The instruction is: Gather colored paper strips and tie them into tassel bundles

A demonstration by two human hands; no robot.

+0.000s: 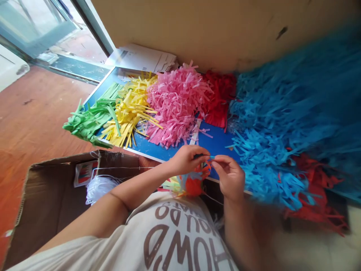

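My left hand [187, 158] and my right hand [229, 175] meet in front of my chest, fingertips pinched close together. Between them runs a small blue strip [212, 158], held at both ends. Just below, partly hidden by my forearm, hangs a bunch of orange and pale coloured tissue fringe [194, 186]. A thin white string [126, 168] stretches from the left toward my hands. Beyond them lie pink fringe [180, 101], yellow fringe [132, 109] and green fringe [96, 113], with red fringe [218, 96] behind. A large blue fringe pile [270, 158] spreads to the right.
The fringe rests on a blue table [172, 152] with a white edge, against a wall [214, 34]. White papers [143, 56] lie at its back left. An open cardboard box [42, 199] with white string [100, 187] stands at my left. More red fringe [316, 188] hangs right.
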